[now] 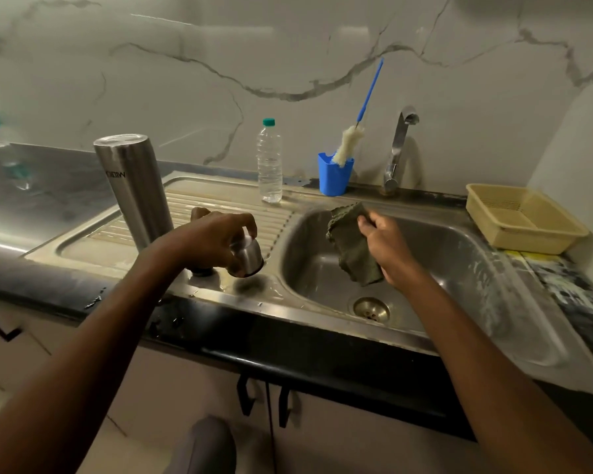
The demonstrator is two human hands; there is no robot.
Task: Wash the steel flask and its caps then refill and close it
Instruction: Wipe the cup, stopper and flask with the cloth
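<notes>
Left hand (216, 239) grips steel cap (248, 256) from above, tilted, just over the drainboard (220, 203). Flask (134, 189) stands upside down just behind that hand. Right hand (384, 246) pinches green cloth (351, 248) over sink (459, 254).

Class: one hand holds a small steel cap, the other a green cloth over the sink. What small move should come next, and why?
Probably bring the small steel cap, gripped by the left hand, to the green cloth that the right hand pinches above the steel sink basin, then wipe it: cap and cloth are apart.
</notes>
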